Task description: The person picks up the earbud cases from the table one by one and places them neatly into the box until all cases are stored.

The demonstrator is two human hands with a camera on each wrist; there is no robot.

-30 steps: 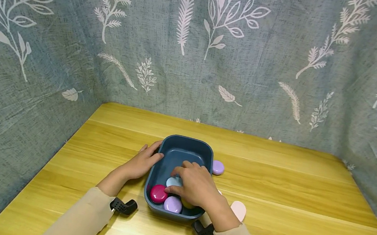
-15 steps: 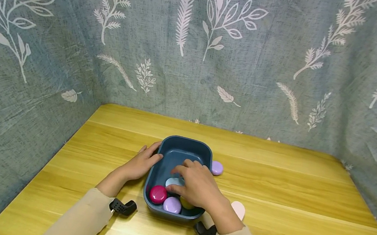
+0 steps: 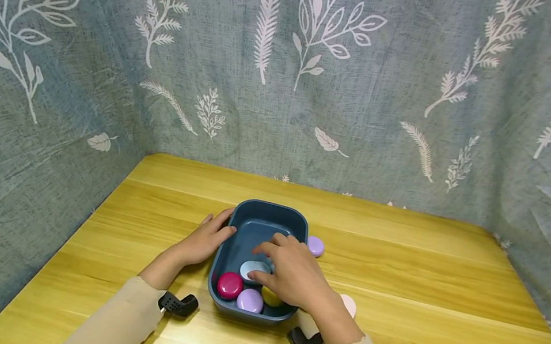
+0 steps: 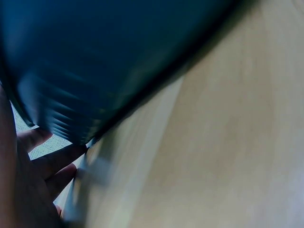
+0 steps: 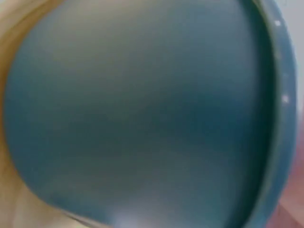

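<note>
Head view: right hand (image 3: 294,270) inside tub, thumb and index apart, just over light-blue oval piece (image 3: 247,267); other fingertips hidden. Left hand (image 3: 202,242), fingers extended along wall, thumb at rim, apparently steadying dark-blue tub (image 3: 252,237). Tub's near end, probably for easy reach: magenta disc (image 3: 229,286), lilac disc (image 3: 250,300), half-hidden yellow piece (image 3: 269,296). Outside, right: second lilac disc (image 3: 315,246), pale-pink piece (image 3: 349,305), on wood-grain table (image 3: 427,291).

Dark blue bin (image 3: 257,232), rounded corners, upright on surface; left hand (image 3: 202,242) on its left wall. Inside, near end: glossy magenta disc (image 3: 230,286) left, lavender disc (image 3: 250,301) beside it, yellow piece (image 3: 270,297) partly covered by right hand (image 3: 290,268). Light blue oval (image 3: 248,268) lies behind them, thumb over it, contact unclear. Second lavender disc (image 3: 315,246) just outside right wall; pale pink piece (image 3: 349,305) near, partly hidden.
</note>
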